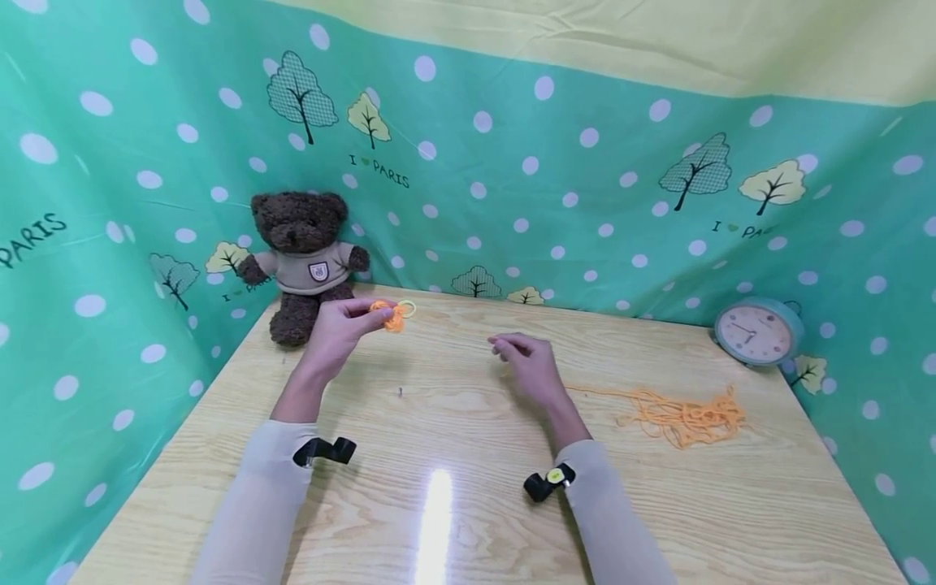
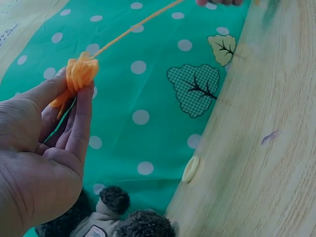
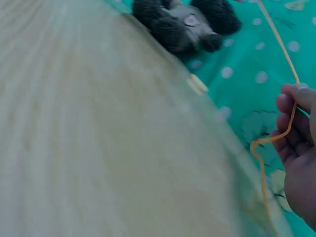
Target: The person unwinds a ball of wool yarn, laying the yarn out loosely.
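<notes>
Between thumb and fingertips, my left hand (image 1: 339, 335) pinches a small wound bundle of orange yarn (image 2: 82, 73), held above the table. A taut strand (image 2: 136, 27) of the same yarn runs from the bundle to my right hand (image 1: 535, 370). That hand pinches the strand between thumb and forefinger, and a slack yarn tail (image 3: 263, 168) hangs below its fingers. Further right, a loose tangle of orange yarn (image 1: 687, 416) lies on the table, with one line trailing toward the right hand. A pale yellow ring (image 2: 191, 169) stands at the table's back edge, partly behind the bundle in the head view.
A dark brown teddy bear (image 1: 300, 252) in a grey-beige shirt sits at the table's back left corner. At the back right stands a round blue alarm clock (image 1: 756, 331). A green dotted curtain (image 1: 468, 187) borders the wooden table (image 1: 380, 504). A small dark mark (image 1: 400, 392) shows on the tabletop.
</notes>
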The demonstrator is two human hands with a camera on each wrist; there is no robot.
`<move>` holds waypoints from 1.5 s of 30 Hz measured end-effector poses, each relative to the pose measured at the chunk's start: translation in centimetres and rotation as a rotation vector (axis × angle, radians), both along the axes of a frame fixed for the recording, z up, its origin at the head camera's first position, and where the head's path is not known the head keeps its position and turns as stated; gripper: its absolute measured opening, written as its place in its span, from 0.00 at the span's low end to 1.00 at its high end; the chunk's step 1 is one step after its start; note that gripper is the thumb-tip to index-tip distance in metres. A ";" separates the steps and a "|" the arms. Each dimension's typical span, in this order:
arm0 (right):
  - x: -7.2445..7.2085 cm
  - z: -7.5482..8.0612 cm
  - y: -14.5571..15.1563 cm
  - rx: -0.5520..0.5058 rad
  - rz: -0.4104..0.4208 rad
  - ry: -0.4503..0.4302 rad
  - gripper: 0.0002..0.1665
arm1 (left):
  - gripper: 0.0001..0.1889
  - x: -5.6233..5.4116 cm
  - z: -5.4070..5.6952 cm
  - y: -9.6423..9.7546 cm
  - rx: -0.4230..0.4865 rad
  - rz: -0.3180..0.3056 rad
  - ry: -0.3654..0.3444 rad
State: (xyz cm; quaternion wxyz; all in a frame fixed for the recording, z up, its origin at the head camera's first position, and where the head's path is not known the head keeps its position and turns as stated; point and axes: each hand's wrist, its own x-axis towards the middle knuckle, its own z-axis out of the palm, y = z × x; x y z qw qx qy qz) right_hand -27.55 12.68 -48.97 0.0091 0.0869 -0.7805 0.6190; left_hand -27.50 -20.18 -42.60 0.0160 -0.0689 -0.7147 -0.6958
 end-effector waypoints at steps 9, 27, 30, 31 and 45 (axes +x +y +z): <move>0.7 2.6 4.0 -0.084 -0.071 0.067 0.20 | 0.21 0.0 0.0 -0.1 -0.031 -0.022 -0.029; 2.0 3.9 8.0 -0.143 -0.210 0.104 0.22 | 0.18 -0.1 -0.4 0.2 -0.045 -0.035 0.005; 2.1 3.9 8.6 -0.152 -0.239 0.108 0.21 | 0.18 -0.1 -0.4 0.2 -0.046 -0.038 0.005; 2.1 4.0 8.8 -0.157 -0.248 0.110 0.21 | 0.18 -0.1 -0.4 0.2 -0.048 -0.040 0.006; 2.4 4.3 12.1 -0.487 -0.337 0.080 0.19 | 0.25 -0.1 -0.3 0.1 -0.049 -0.051 -0.026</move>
